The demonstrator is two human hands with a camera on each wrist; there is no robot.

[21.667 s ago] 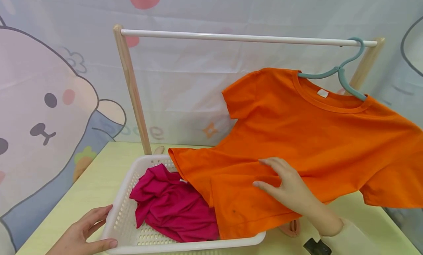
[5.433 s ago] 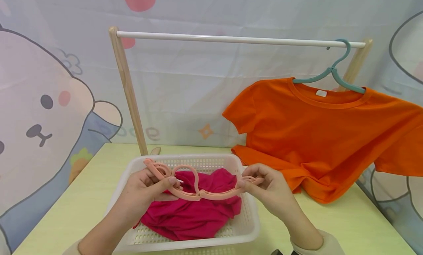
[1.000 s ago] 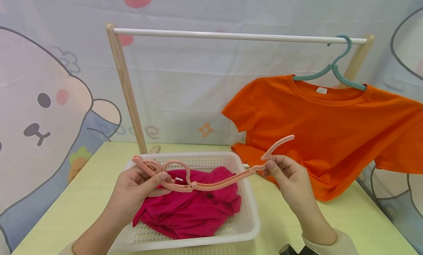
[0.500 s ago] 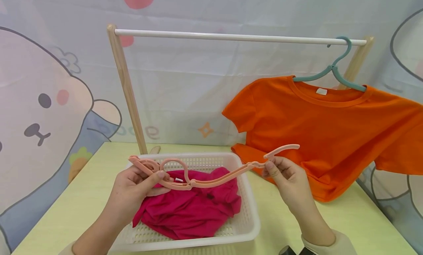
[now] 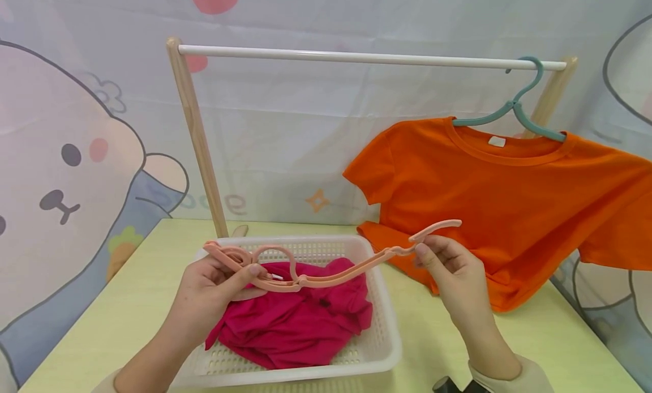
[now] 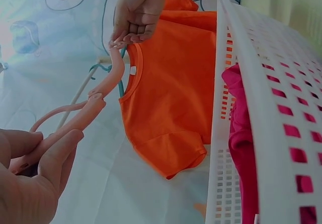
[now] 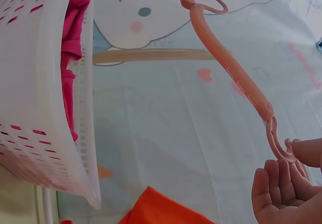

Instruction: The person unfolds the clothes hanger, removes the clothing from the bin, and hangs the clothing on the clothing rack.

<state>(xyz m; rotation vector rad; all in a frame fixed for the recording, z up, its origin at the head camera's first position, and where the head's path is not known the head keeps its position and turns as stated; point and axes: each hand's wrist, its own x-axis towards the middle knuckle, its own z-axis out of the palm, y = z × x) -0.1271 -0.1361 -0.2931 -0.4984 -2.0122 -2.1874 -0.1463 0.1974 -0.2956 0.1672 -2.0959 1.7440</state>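
Note:
A pink folding clothes hanger [image 5: 336, 279] is held over the basket by both hands. My left hand [image 5: 209, 294] grips its folded left side beside the curled hook, thumb on top. At the far end, my right hand [image 5: 458, 282] pinches the jointed part between thumb and fingers. Beyond those fingertips a short end piece of the hanger sticks up to the right. In the right wrist view the long straight arm of the hanger [image 7: 229, 65] runs between the hands. Below lies a crumpled magenta garment [image 5: 290, 336] in the white basket [image 5: 285, 374].
An orange T-shirt [image 5: 489, 206] hangs on a blue-green hanger [image 5: 481, 121] at the right end of the rack's white bar [image 5: 331, 55]. Its hem rests on the pale yellow table [image 5: 127, 302]. A wooden post [image 5: 196, 138] stands behind the basket's left side.
Earlier, my right hand was at the orange T-shirt and my left at the basket. Both hands then took the hanger, and its right side unfolded outward. Over the last half second little moves.

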